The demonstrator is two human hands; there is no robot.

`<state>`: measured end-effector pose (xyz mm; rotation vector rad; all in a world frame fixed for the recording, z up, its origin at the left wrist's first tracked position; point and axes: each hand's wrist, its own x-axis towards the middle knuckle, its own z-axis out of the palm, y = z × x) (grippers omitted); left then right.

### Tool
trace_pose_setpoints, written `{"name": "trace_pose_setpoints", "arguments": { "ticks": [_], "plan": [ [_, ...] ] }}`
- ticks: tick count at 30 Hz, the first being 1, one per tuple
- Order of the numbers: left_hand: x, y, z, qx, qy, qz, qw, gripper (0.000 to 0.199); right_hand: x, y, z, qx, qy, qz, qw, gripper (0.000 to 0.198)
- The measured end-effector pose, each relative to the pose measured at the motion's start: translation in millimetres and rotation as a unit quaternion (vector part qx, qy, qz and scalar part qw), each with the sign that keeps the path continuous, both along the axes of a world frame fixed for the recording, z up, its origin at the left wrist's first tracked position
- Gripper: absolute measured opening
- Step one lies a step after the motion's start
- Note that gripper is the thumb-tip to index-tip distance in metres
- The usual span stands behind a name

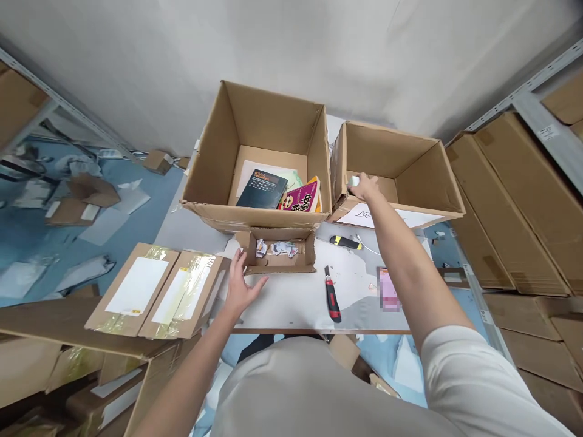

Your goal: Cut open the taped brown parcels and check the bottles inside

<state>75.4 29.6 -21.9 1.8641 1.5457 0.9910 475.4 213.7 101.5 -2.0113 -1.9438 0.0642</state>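
My left hand (240, 287) is open, thumb and fingers spread at the left end of a small open cardboard box (280, 271). Crumpled paper (284, 247) lies inside that box. My right hand (365, 187) reaches into the open cardboard box on the right (392, 141), closed around a small whitish object (354, 181) whose kind I cannot make out. Part of that object is hidden by my fingers. Left of it stands a larger open box (273, 100) with a dark book (262, 189) and a magenta book (300, 198) inside.
A red-black utility knife (333, 295) and a yellow-black one (345, 243) lie on the table (282, 303), near a pink printed card (388, 289). Two taped cartons (132, 288) sit at the left. Shelves of boxes (501, 206) flank the right side; paper scraps litter the blue floor.
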Motion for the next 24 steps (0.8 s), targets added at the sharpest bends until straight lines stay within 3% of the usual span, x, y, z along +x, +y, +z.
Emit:
{"name": "trace_pose_setpoints", "arguments": {
  "ticks": [6,10,12,14,16,18,21,23,24],
  "plan": [
    [1,3,0.5,-0.003,0.005,-0.01,1.0,0.09,8,7,0,-0.087,0.042,0.024,0.995,0.037],
    [1,1,-0.4,-0.033,-0.022,0.001,0.999,0.099,21,20,12,-0.123,0.064,0.032,0.99,0.033],
    [-1,0,-2.3,-0.05,-0.04,0.004,0.998,0.105,31,14,16,-0.11,0.082,0.034,0.99,0.033],
    [-5,0,-5.8,-0.073,-0.07,0.012,0.995,0.113,39,-12,11,-0.04,0.125,0.02,0.991,0.033],
    [-9,1,-11.3,-0.111,-0.097,0.03,0.989,0.117,35,-55,-8,0.064,0.197,-0.032,0.978,0.031],
    [-13,4,-18.9,-0.171,-0.109,0.039,0.978,0.108,11,-106,-40,0.112,0.276,-0.092,0.95,0.03],
    [-14,11,-32.4,-0.261,-0.129,0.027,0.956,0.076,-56,-166,-99,-0.017,0.385,-0.09,0.918,0.033],
    [-14,15,-39.6,-0.284,-0.148,0.017,0.947,0.06,-105,-186,-131,-0.071,0.409,-0.061,0.908,0.042],
    [-14,15,-41.8,-0.281,-0.156,0.016,0.947,0.056,-125,-192,-142,-0.103,0.443,-0.047,0.889,0.047]
  ]
}}
